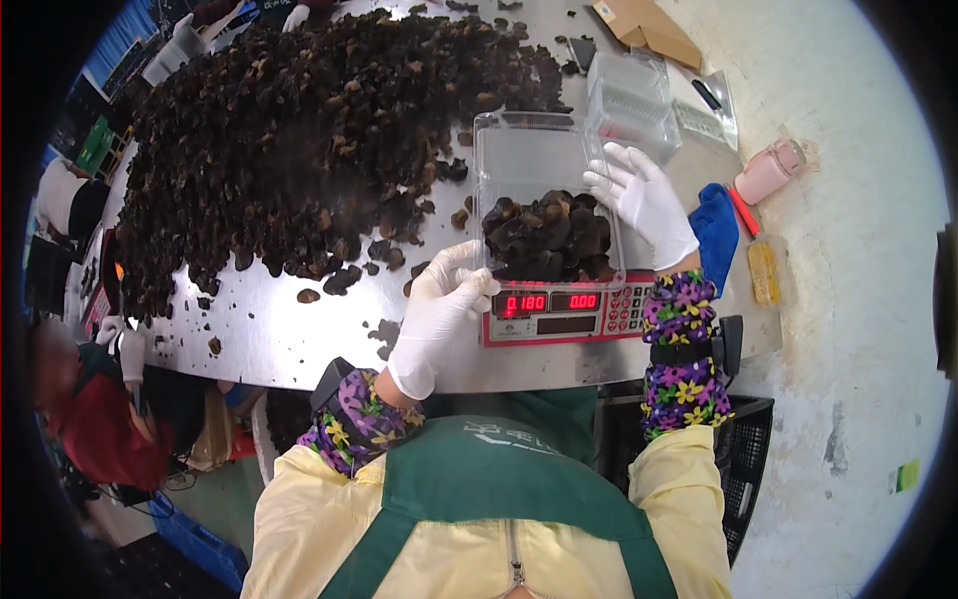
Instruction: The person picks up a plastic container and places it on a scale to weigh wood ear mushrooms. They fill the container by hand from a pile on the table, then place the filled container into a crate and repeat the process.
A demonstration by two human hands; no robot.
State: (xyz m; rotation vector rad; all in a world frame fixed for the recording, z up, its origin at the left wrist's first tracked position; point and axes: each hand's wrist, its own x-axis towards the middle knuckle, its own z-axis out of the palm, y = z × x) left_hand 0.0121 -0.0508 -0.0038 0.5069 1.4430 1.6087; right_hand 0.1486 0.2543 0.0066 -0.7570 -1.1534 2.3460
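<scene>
A clear plastic clamshell box (621, 262) stands on a red and silver digital scale (567, 325), its lid (529, 150) folded back. Dark wood ear mushrooms (549, 238) fill the lower half of the box. My left hand (435, 311), in a white glove, pinches the box's front left corner between thumb and fingers. On the other side, my right hand (647, 205), also gloved, has its fingers spread, with the fingertips at the right edge of the box. Red digits on the scale read 0.180 and 0.00.
A large heap of wood ear mushrooms (299, 140) covers the metal table's left side. Stacked clear boxes (631, 110), a cardboard box (649, 30), a blue cloth (715, 235) and a pink bottle (770, 170) lie to the right. Other people (100, 399) work at the left.
</scene>
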